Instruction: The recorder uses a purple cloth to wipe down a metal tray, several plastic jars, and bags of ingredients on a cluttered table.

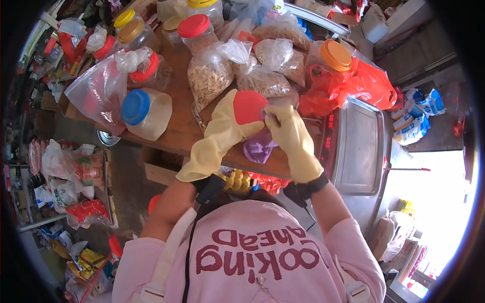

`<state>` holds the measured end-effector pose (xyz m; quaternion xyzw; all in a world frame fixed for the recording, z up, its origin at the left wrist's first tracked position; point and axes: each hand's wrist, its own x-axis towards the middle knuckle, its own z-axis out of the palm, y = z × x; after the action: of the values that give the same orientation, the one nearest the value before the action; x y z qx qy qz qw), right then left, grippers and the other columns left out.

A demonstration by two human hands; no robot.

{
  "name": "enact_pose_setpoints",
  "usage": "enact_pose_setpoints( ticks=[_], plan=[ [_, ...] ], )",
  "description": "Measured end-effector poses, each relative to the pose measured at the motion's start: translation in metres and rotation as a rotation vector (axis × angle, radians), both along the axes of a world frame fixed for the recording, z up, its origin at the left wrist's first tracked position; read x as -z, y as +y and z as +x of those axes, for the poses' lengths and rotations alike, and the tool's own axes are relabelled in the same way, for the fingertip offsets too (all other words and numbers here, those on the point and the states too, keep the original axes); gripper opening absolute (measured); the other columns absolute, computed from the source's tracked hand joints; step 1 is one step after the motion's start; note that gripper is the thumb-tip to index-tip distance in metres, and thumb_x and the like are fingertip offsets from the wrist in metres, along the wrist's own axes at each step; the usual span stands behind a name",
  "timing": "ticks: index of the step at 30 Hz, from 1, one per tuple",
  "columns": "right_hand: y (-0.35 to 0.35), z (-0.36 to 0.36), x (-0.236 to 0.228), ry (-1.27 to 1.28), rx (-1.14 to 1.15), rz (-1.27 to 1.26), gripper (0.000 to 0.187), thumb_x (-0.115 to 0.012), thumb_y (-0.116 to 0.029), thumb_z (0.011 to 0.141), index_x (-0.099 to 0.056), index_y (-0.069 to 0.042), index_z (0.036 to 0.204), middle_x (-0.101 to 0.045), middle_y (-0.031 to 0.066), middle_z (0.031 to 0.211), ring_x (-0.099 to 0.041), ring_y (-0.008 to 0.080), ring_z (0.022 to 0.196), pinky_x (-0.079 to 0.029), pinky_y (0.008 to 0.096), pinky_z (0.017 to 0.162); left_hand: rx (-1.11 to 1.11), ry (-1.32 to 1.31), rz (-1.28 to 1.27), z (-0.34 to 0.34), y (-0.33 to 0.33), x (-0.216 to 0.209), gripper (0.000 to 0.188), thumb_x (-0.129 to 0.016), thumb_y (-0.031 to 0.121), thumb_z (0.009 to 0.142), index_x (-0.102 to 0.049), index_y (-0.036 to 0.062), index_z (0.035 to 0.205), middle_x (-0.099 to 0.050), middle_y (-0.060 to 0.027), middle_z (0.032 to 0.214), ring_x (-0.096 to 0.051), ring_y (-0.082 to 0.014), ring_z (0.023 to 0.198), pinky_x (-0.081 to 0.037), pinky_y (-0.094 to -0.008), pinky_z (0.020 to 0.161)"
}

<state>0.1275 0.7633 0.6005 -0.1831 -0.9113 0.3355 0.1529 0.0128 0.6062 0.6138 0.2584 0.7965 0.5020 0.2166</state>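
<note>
Both my hands wear pale yellow rubber gloves. Above the table's near edge, my left hand [232, 116] is wrapped round a red round lid [250, 107]; whether a jar is attached is hidden by the glove. At the lid's right edge, the fingers of my right hand [288, 129] pinch a purple cloth [260, 147], which hangs below them over the edge of the wooden table [174, 118]. A bit of the cloth touches the lid. Just beyond my hands lie clear bags of dried goods [209, 78].
To the left stand a blue-lidded jar [146, 113] and a clear plastic bag [101, 91]. Farther back is a red-lidded jar [196, 33]. On the right are an orange-lidded jar [333, 58], a red plastic bag [366, 83] and a metal scale [359, 149] with a lit display.
</note>
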Motion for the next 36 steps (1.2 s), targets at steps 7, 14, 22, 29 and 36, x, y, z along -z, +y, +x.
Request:
enact_pose_setpoints(
  ticks=[7, 14, 22, 29, 36],
  plan=[
    [0.039, -0.064, -0.001, -0.105, 0.083, -0.163, 0.025, -0.073, -0.019, 0.093, -0.069, -0.003, 0.111, -0.073, 0.0153, 0.104, -0.071, 0.0288, 0.098, -0.054, 0.0407, 0.088, 0.025, 0.084, -0.064, -0.015, 0.007, 0.039, 0.094, -0.097, 0.037, 0.064, -0.054, 0.0094, 0.142, -0.064, -0.0128, 0.135, -0.063, -0.0304, 0.125, -0.052, -0.0413, 0.106],
    [0.007, -0.009, -0.002, -0.176, 0.104, -0.271, 0.025, -0.071, -0.023, 0.096, -0.070, -0.005, 0.114, -0.072, 0.0224, 0.109, -0.072, 0.0358, 0.102, -0.055, 0.0429, 0.085, -0.175, 0.000, 0.026, 0.002, 0.005, 0.039, 0.107, -0.101, 0.038, 0.058, -0.051, 0.0061, 0.146, -0.064, -0.0148, 0.136, -0.061, -0.0297, 0.128, -0.052, -0.0430, 0.108],
    [0.041, -0.041, 0.006, -0.026, -0.017, -0.211, 0.022, -0.072, -0.016, 0.093, -0.074, -0.005, 0.112, -0.073, 0.0225, 0.106, -0.071, 0.0389, 0.101, -0.055, 0.0448, 0.084, -0.091, -0.218, 0.131, -0.003, 0.004, 0.032, 0.111, -0.103, 0.036, 0.057, -0.048, 0.0046, 0.147, -0.066, -0.0117, 0.132, -0.065, -0.0218, 0.121, -0.055, -0.0378, 0.104],
    [0.052, -0.131, -0.016, -0.191, -0.686, 0.213, 0.017, -0.069, -0.006, 0.083, -0.076, -0.001, 0.099, -0.072, 0.0175, 0.092, -0.067, 0.0379, 0.094, -0.053, 0.0454, 0.083, -0.173, -0.242, 0.403, 0.004, 0.005, 0.068, 0.113, -0.104, 0.036, 0.056, -0.048, 0.0032, 0.147, -0.064, -0.0123, 0.135, -0.064, -0.0230, 0.123, -0.055, -0.0397, 0.104],
    [0.013, -0.156, -0.030, -0.101, -1.022, 0.249, 0.015, -0.068, -0.008, 0.084, -0.078, -0.005, 0.094, -0.072, 0.0150, 0.091, -0.067, 0.0368, 0.094, -0.052, 0.0449, 0.082, -0.198, -0.223, 0.454, -0.001, 0.004, 0.055, 0.118, -0.104, 0.037, 0.054, -0.044, 0.0010, 0.149, -0.061, -0.0145, 0.139, -0.061, -0.0251, 0.127, -0.054, -0.0393, 0.107]
  ],
)
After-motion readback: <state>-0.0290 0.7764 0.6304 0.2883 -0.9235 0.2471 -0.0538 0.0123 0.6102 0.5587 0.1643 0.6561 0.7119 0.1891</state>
